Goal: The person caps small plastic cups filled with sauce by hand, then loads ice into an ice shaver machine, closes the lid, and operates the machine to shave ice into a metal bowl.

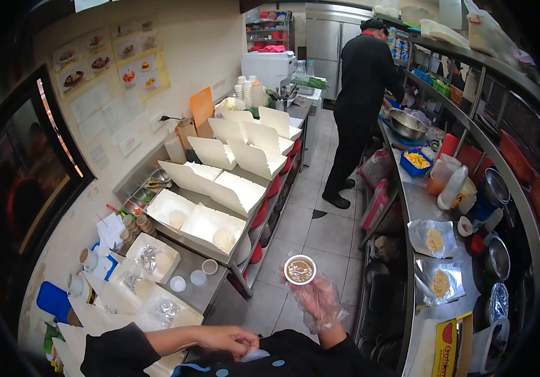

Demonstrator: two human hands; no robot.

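The grey steel counter point(210, 289) on the wearer's left is the landmark. Across the aisle from it runs one long steel worktop point(422, 207). Beyond the counter's far end, one person in black clothes point(365, 75) stands at that worktop, both arms reaching towards it. Open white cardboard boxes point(235, 188) stand in rows along the counter, lids raised; they overlap too much for a sure count. The two nearest in the rows hold one round pale item each. Nearer the wearer, boxes on the counter carry three crumpled clear plastic bundles point(147, 257). Across from the counter are one large round steel bowl point(408, 125), contents unclear, one blue plastic basket point(415, 162) of yellow pieces, and two silver foil sheets point(424, 235), each bearing one crumbly tan heap. Three small round cups or lids point(198, 278) sit on the counter's near edge.

The hands are apart. The right hand point(320, 301), in a clear plastic glove, is raised off the counter's aisle side, its fingers around one small white round cup point(300, 269) of brown sauce streaked with white. The cup's mouth faces up towards the camera; being round, it shows no long axis. The bare left hand point(235, 342) is curled near the chest, beside a pale translucent item point(256, 355); whether it grips that, I cannot tell
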